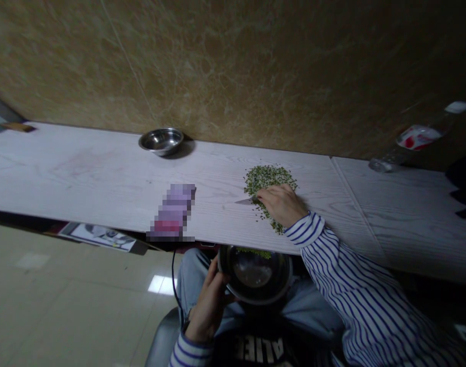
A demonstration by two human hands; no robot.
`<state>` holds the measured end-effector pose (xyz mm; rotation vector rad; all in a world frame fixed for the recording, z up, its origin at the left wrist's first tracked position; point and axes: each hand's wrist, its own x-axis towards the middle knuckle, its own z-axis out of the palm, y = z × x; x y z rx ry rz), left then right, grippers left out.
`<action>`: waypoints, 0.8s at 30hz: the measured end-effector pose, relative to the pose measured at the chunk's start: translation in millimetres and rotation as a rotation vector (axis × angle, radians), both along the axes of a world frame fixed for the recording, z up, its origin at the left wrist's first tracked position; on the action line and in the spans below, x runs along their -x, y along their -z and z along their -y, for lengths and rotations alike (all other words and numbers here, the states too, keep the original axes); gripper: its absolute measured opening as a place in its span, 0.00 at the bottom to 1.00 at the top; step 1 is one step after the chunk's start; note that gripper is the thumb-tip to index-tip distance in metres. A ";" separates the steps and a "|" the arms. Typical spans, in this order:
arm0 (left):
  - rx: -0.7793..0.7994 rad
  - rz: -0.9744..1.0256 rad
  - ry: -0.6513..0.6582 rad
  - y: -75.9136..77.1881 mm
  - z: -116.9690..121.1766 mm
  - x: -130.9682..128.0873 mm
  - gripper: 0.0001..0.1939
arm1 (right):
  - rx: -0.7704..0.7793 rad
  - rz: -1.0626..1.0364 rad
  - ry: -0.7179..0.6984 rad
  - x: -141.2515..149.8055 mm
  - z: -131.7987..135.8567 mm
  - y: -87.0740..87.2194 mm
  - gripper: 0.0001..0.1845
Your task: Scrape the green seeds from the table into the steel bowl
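Observation:
My left hand (208,300) grips the rim of a steel bowl (255,275) held just below the table's near edge, over my lap; a few green bits lie at its far rim. My right hand (281,203) rests on the white wooden table (103,178), fingers curled over a small metal blade or scraper (245,201) whose tip points left. It sits at the near edge of a pile of small green beans (269,178), with a trail of them running toward the table edge beside my wrist.
A second steel bowl (161,140) stands at the back by the marbled wall. A blurred purple object (173,211) lies near the front edge. A plastic bottle (408,140) lies at the far right. Papers (101,235) sit under the table.

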<state>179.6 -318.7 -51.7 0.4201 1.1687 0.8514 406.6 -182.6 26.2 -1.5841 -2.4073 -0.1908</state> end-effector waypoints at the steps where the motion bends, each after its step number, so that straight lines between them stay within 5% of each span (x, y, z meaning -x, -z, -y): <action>1: 0.008 0.012 -0.005 -0.9 -0.3 -0.4 0.41 | -0.008 0.002 -0.016 -0.9 0.6 1.4 0.09; 14: 0.036 0.066 -0.001 -1.0 -2.2 -4.2 0.40 | -0.151 -0.002 -0.260 -14.1 31.7 -4.6 0.10; 24: 0.042 0.056 0.009 3.3 -0.8 -3.7 0.41 | -0.212 0.018 -0.008 -13.7 59.4 -5.7 0.08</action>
